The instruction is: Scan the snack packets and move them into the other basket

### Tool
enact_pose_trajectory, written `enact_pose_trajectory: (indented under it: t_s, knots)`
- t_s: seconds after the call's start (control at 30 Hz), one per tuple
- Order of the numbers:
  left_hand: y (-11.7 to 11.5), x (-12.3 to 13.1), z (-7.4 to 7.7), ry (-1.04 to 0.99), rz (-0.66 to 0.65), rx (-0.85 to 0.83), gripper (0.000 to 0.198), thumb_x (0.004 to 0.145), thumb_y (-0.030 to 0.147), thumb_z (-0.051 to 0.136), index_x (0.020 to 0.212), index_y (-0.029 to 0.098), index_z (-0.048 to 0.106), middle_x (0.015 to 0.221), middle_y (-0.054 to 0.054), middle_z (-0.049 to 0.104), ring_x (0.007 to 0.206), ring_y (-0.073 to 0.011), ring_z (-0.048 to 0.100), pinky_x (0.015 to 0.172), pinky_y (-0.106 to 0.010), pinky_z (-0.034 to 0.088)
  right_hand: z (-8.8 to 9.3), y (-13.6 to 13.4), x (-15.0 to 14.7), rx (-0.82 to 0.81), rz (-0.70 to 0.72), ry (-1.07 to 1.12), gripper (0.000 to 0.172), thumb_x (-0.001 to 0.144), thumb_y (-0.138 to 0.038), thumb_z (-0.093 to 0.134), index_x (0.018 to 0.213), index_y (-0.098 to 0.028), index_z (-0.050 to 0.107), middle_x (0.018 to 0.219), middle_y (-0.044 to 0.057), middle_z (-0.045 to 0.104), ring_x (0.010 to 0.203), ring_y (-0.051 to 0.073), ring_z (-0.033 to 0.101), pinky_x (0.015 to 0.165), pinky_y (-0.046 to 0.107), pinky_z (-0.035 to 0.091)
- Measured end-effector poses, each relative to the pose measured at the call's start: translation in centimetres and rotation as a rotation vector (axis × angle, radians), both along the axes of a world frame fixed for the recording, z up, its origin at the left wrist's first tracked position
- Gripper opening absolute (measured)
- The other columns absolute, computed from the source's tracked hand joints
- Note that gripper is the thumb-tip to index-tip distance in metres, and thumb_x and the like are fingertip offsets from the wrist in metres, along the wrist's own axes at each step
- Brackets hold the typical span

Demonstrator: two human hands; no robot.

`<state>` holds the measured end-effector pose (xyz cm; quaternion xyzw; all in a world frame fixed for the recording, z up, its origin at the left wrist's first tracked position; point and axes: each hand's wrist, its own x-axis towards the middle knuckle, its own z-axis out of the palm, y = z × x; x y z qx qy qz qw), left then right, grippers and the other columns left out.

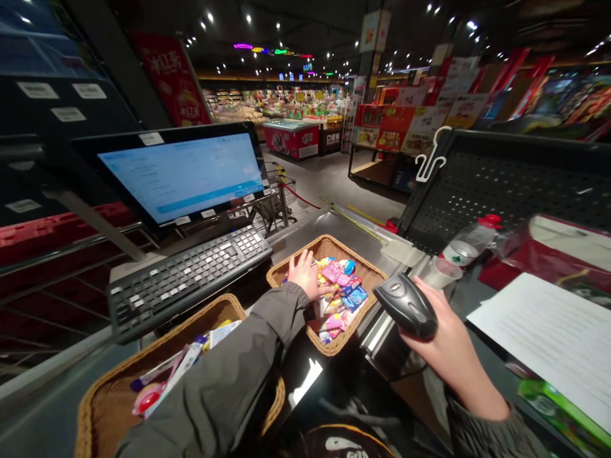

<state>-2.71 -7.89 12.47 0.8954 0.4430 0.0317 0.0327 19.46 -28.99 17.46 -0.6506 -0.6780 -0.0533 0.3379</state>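
My left hand (304, 276) reaches into a wicker basket (274, 275), its fingers spread over the left part of the contents. Small wrapped sweets (338, 273) in pink, blue and yellow packets lie in that basket beside the hand. Whether the fingertips touch a packet I cannot tell. My right hand (442, 324) is wrapped around a black barcode scanner (405, 306), held just right of the basket with its head pointing left. A second wicker basket (90, 401) sits at lower left, partly covered by my left sleeve, with long packets and a pink-and-red item inside.
A keyboard (191, 277) and a lit monitor (186, 172) stand at left. To the right are a plastic cup (442, 272), a red-capped bottle (470, 242), white paper (548, 343) and a green package (563, 410). A black perforated panel (515, 178) rises behind them.
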Motion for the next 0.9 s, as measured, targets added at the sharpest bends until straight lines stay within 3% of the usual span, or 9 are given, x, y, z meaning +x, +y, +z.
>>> enact_pose_trajectory:
  t_s: [0.2,0.33,0.47,0.6,0.7,0.8,0.9]
  knots:
    - [2.6,5.9,-4.0,0.121,0.084,-0.052,0.095,0.065,0.074,0.064,0.135,0.011,0.054,0.158,-0.022,0.027,0.149,-0.0384,0.015,0.119,-0.060,0.010,-1.1,2.0,1.4,-0.076,0.046,0.056,0.056,0.079,-0.027,0.060,0.133,-0.023,0.044,0.138,0.015,0.054,0.136,0.038,0.044,0.112,0.067,0.029]
    - [3.5,6.8,-5.8,0.140,0.100,-0.040,0.090,0.066,0.064,0.068,0.138,0.013,0.052,0.156,-0.020,0.032,0.149,-0.0392,0.014,0.120,-0.058,0.007,-1.8,3.3,2.1,-0.101,0.059,0.095,0.057,0.079,-0.027,0.061,0.133,-0.022,0.043,0.139,0.016,0.053,0.137,0.036,0.043,0.113,0.066,0.028]
    - [4.1,6.5,-6.2,0.135,0.118,-0.065,0.077,0.069,0.055,0.067,0.134,0.015,0.055,0.153,-0.020,0.039,0.148,-0.0380,0.019,0.119,-0.058,0.012,-1.8,5.1,2.5,-0.123,0.090,0.096,0.054,0.079,-0.029,0.062,0.130,-0.022,0.047,0.136,0.016,0.056,0.138,0.037,0.042,0.114,0.068,0.025]
    - [4.3,6.2,-5.3,0.134,0.127,-0.068,0.068,0.069,0.047,0.068,0.127,0.012,0.059,0.151,-0.023,0.041,0.146,-0.0364,0.026,0.118,-0.058,0.018,-1.2,7.8,2.2,-0.132,0.147,0.087,0.047,0.077,-0.029,0.063,0.123,-0.021,0.055,0.134,0.016,0.057,0.137,0.037,0.042,0.114,0.068,0.024]
    - [4.4,5.5,-3.7,0.119,0.110,-0.053,0.067,0.065,0.047,0.071,0.121,0.011,0.062,0.148,-0.024,0.044,0.145,-0.0364,0.029,0.118,-0.058,0.019,-0.8,9.9,1.7,-0.122,0.168,0.095,0.050,0.073,-0.029,0.068,0.121,-0.020,0.057,0.135,0.017,0.057,0.137,0.039,0.043,0.112,0.069,0.025]
    - [4.1,3.4,-1.0,0.085,0.074,-0.006,0.070,0.063,0.045,0.073,0.122,0.009,0.060,0.150,-0.024,0.041,0.147,-0.0355,0.024,0.119,-0.059,0.016,-0.3,11.4,0.9,-0.114,0.198,0.099,0.052,0.072,-0.029,0.067,0.122,-0.018,0.057,0.134,0.018,0.057,0.136,0.039,0.044,0.112,0.070,0.026]
    - [3.3,-0.2,2.7,-0.025,-0.002,0.153,0.059,0.067,0.039,0.072,0.118,0.012,0.059,0.155,-0.021,0.033,0.149,-0.0343,0.019,0.119,-0.060,0.013,0.3,12.2,-0.5,-0.091,0.253,0.097,0.053,0.072,-0.031,0.066,0.122,-0.017,0.056,0.132,0.020,0.058,0.135,0.040,0.044,0.111,0.071,0.026]
